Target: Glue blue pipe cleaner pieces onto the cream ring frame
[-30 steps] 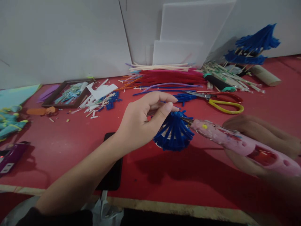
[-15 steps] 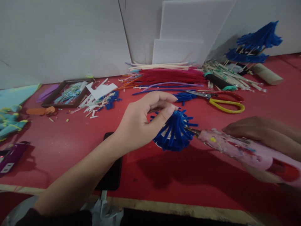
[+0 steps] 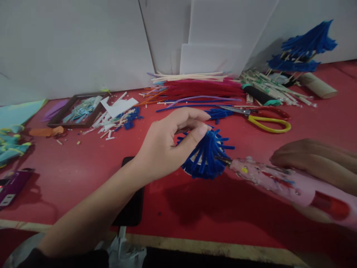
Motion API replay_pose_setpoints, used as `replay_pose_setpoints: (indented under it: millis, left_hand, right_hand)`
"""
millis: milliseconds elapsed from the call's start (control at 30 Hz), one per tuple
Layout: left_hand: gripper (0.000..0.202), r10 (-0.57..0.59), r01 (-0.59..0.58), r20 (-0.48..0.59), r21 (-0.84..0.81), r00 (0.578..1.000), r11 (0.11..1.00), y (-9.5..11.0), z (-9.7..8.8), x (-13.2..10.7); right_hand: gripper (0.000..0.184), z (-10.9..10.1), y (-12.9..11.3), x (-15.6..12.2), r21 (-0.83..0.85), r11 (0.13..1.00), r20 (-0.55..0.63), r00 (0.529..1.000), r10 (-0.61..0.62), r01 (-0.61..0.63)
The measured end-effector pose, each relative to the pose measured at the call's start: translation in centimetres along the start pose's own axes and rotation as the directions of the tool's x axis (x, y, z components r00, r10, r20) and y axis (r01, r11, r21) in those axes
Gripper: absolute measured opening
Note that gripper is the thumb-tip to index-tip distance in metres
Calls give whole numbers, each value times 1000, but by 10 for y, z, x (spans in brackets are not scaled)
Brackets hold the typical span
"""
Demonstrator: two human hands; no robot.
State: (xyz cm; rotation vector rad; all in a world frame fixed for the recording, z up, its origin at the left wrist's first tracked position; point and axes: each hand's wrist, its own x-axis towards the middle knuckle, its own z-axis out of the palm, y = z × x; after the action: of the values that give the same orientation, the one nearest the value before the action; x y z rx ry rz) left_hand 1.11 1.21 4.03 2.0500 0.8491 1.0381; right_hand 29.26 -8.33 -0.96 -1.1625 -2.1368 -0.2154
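Observation:
My left hand (image 3: 170, 143) pinches the top of a round blue pipe-cleaner tuft (image 3: 208, 156) with thumb and fingers, holding it just above the red table (image 3: 83, 163). My right hand (image 3: 315, 163) grips a pink glue gun (image 3: 281, 182) smeared with old glue. Its nozzle points left and touches the tuft's right side.
Yellow-handled scissors (image 3: 262, 119) lie behind the tuft, next to bundles of red, blue and cream pipe cleaners (image 3: 200, 91). A dark phone (image 3: 131, 201) lies under my left forearm. A brown frame (image 3: 76, 111) and paper scraps sit at the left, finished blue tufts (image 3: 304, 48) at the far right.
The glue gun has dropped lower and shifted, its nozzle moving from the tuft's top to its right side. My left hand has kept its pinch almost in place.

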Motion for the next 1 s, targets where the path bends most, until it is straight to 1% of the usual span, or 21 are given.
replay_pose_setpoints:
  millis: [167, 267, 333, 400, 500, 600, 733, 800, 900, 967, 1000]
  left_hand:
    - [14, 12, -12, 0, -4, 1000, 1000, 1, 0, -1]
    - [16, 17, -17, 3, -10, 1000, 1000, 1, -1, -1]
    - [20, 36, -35, 22, -25, 999, 999, 2, -2, -1]
    - [28, 51, -49, 55, -27, 997, 998, 3, -2, -2]
    - [36, 30, -30, 92, 2, 995, 1000, 4, -2, -2]
    - [36, 20, -22, 108, 18, 994, 1000, 3, -2, -2]
    - [37, 9, -15, 128, 43, 992, 999, 1, -2, -2]
    - [37, 1, -8, 133, 51, 991, 999, 1, -3, -2]
    - [36, -6, -2, 139, 56, 990, 998, 3, -3, -1]
    - [34, -4, -4, 143, 51, 990, 999, 3, -3, -1]
    - [33, -4, -3, 142, 53, 990, 999, 3, -3, -2]
  right_hand:
    - [20, 4, 0, 5, -7, 999, -52, 998, -35, 35]
    - [22, 4, 2, 6, -6, 998, -52, 997, -63, 63]
    - [24, 3, 4, 6, -13, 997, -40, 997, -73, 73]
    - [26, 1, 4, 6, -11, 998, -24, 998, -63, 63]
    - [29, 1, 4, 3, -24, 998, -20, 998, -55, 55]
    - [27, 1, 5, -1, -34, 999, -45, 998, -44, 43]
    - [24, 0, 7, -4, 24, 999, -31, 999, 36, -35]
    - [26, 0, 4, -4, 19, 999, -17, 999, 43, -42]
    - [33, 0, 2, -8, -46, 999, -17, 1000, 15, -15]
    - [41, -2, 11, -16, -66, 998, -19, 1000, -15, 14]
    - [45, -5, 20, -20, -69, 998, -1, 1000, 4, -4]
